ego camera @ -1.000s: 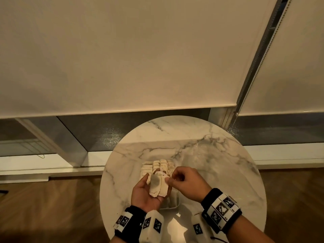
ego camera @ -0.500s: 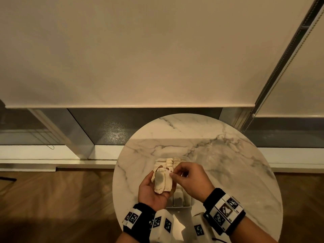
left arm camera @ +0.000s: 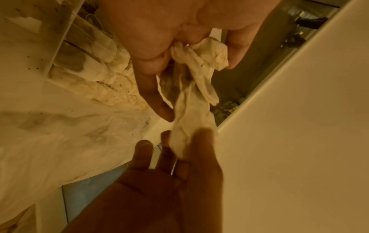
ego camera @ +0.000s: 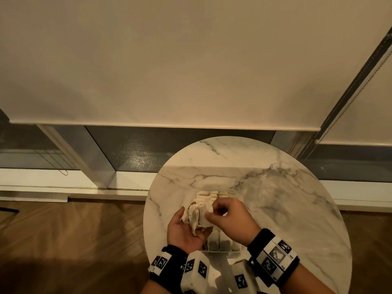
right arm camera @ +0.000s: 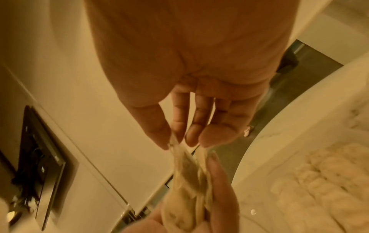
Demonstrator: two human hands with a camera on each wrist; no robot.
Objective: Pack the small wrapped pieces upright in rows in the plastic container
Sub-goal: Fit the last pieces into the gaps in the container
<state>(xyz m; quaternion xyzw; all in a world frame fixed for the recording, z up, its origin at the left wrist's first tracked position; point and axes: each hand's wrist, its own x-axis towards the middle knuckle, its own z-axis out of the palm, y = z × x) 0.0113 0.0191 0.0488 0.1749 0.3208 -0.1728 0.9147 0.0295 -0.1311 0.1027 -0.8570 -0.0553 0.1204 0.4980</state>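
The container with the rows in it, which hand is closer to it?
Right. The right hand hangs directly over the container, pinching the loose pieces. The left hand holds them beside its left edge.

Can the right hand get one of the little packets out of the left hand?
Probably yes. The right hand already pinches the top of the packets lying in the left hand, and nothing sits between them.

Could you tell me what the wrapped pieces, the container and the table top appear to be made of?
Wrapped pieces: thin, matte, crinkled off-white paper or fabric, probably; dark contents show through those packed.
Container: clear, glossy plastic; the pieces are visible through its wall.
Table top: white with grey veins and a sheen, so marble or a marble-look surface.
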